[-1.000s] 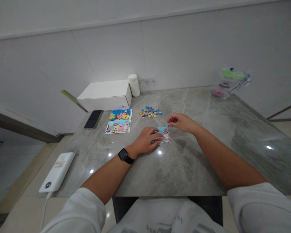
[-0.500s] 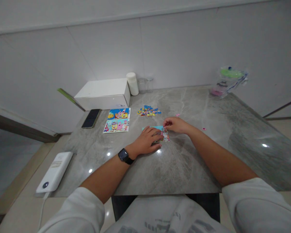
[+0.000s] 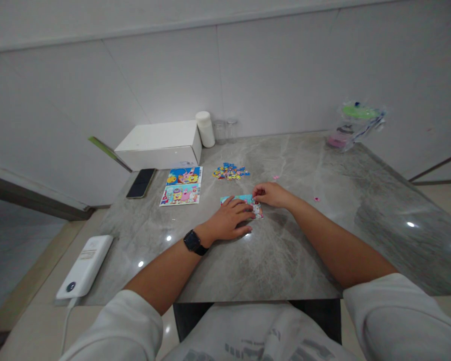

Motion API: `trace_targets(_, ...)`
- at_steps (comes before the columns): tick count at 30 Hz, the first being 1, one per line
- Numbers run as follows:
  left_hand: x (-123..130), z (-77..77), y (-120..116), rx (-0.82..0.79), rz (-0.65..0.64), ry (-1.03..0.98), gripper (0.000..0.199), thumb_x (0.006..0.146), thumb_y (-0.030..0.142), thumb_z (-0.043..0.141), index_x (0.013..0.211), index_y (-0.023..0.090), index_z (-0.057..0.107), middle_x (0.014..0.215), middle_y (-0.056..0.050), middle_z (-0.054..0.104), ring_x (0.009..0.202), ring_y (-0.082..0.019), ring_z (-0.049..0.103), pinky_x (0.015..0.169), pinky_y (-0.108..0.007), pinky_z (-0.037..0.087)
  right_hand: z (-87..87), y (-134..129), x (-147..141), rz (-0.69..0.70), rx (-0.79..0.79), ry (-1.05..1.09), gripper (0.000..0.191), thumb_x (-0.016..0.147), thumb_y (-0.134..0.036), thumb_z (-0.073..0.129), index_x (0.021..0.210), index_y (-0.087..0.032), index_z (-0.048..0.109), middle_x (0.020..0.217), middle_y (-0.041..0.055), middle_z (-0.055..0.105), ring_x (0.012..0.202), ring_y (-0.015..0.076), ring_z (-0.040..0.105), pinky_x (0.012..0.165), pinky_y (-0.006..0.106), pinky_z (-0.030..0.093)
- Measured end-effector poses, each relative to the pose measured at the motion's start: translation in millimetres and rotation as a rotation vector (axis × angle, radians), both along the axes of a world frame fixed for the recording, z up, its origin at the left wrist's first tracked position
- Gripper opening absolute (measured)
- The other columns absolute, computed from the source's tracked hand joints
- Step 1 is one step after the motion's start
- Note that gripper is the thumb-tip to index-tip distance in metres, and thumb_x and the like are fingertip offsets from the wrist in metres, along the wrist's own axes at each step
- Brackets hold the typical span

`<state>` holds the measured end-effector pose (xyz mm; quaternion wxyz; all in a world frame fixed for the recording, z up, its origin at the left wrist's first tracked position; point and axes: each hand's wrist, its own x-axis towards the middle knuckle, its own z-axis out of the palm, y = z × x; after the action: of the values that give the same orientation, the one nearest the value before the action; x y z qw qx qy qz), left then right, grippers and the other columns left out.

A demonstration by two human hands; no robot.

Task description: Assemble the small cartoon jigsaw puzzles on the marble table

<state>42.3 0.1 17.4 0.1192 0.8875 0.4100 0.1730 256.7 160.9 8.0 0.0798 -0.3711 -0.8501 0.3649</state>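
A small cartoon jigsaw puzzle (image 3: pixel 258 211) lies on the grey marbled table, partly covered by my hands. My left hand (image 3: pixel 231 219), with a black watch on its wrist, rests flat on the puzzle with fingers spread. At the puzzle's upper right corner my right hand (image 3: pixel 269 193) has thumb and fingers pinched together; whatever sits between them is too small to make out. Beyond my hands is a pile of loose puzzle pieces (image 3: pixel 231 172). A printed cartoon picture sheet (image 3: pixel 181 186) lies to the left. Two pink pieces lie apart, one (image 3: pixel 275 178) behind my right hand, another (image 3: pixel 316 199) to its right.
A phone (image 3: pixel 141 183) and a white box (image 3: pixel 158 146) are at the back left, beside a white bottle (image 3: pixel 205 130) and clear glasses (image 3: pixel 225 132). A white power bank (image 3: pixel 84 266) sits at the left edge. A plastic bag (image 3: pixel 355 126) stands back right.
My left hand has shifted very slightly, showing a little more of the puzzle's top edge. My right hand stays pinched at the same corner.
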Motion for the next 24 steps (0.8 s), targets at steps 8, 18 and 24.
trace_targets(8,-1,-1.6,1,-0.003,-0.002,0.012,0.042,0.102,0.050,0.063,0.139,0.031,0.069,0.150,-0.008,0.064,0.145,-0.033,0.049,0.131,-0.064,0.021,2.2,-8,-6,-0.027,0.169,-0.092,0.008,0.086,-0.021,0.072,0.090,-0.022,0.078,0.086,0.0017,0.078,0.078,0.0166,0.068,0.072,0.026,0.046)
trace_targets(18,-1,-4.0,1,0.010,-0.008,-0.004,0.043,0.101,0.050,0.065,0.140,0.033,0.068,0.148,-0.009,0.065,0.144,-0.032,0.049,0.131,-0.064,0.023,2.5,-12,-6,-0.009,0.262,-0.124,0.008,0.086,-0.019,0.073,0.091,-0.021,0.077,0.089,0.0034,0.077,0.082,0.0177,0.067,0.074,0.027,0.044)
trace_targets(24,-2,-3.7,1,0.013,-0.010,-0.008,0.043,0.102,0.051,0.063,0.140,0.031,0.068,0.147,-0.009,0.065,0.143,-0.032,0.050,0.131,-0.063,0.024,6.3,-12,-4,-0.020,0.277,-0.153,0.006,0.087,-0.023,0.072,0.089,-0.021,0.077,0.088,0.0048,0.077,0.081,0.0188,0.067,0.073,0.028,0.043)
